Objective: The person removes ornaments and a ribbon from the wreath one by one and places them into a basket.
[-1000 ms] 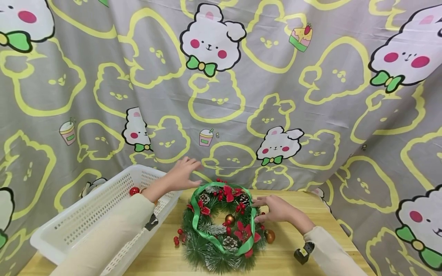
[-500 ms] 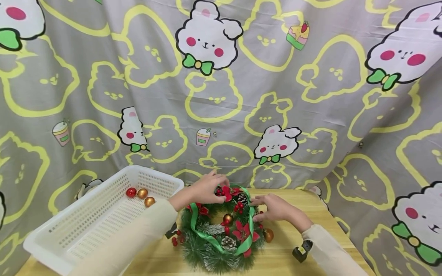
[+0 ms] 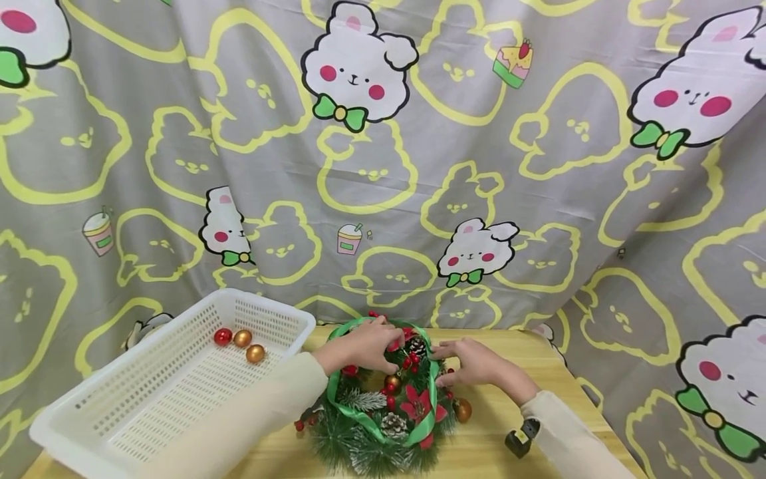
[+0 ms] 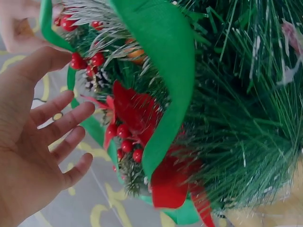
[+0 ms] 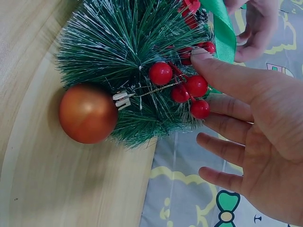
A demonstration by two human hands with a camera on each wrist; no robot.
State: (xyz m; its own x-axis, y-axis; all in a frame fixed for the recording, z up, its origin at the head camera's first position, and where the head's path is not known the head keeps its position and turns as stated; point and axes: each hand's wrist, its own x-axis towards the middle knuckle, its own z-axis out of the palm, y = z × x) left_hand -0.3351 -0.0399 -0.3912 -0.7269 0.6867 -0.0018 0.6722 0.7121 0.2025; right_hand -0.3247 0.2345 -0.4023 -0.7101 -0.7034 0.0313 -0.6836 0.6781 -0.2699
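Observation:
A green pine wreath (image 3: pixel 374 449) lies on the table, trimmed with red poinsettias (image 3: pixel 419 404), pine cones (image 3: pixel 393 424), red berries (image 4: pixel 124 132) and a small gold bauble (image 3: pixel 392 382). A green ribbon (image 3: pixel 359 417) lies in a loop on top of it. Over the wreath's upper part is my left hand (image 3: pixel 368 346); its wrist view shows loosely spread fingers, the thumb beside some berries. My right hand (image 3: pixel 475 362) rests at the wreath's right edge near the ribbon, fingers fairly straight, thumb by red berries (image 5: pixel 196 86). An orange-gold bauble (image 5: pixel 88 113) hangs off that edge.
At left stands a white perforated plastic basket (image 3: pixel 120 359) with a red bauble (image 3: pixel 223 336) and two gold baubles (image 3: pixel 255 353) in it. A grey curtain (image 3: pixel 383 166) with cartoon rabbits hangs right behind the wooden table (image 3: pixel 479 439).
My left hand has come right from above the basket's edge to over the wreath's upper part, then slightly lower. My right hand has stayed at the wreath's right edge.

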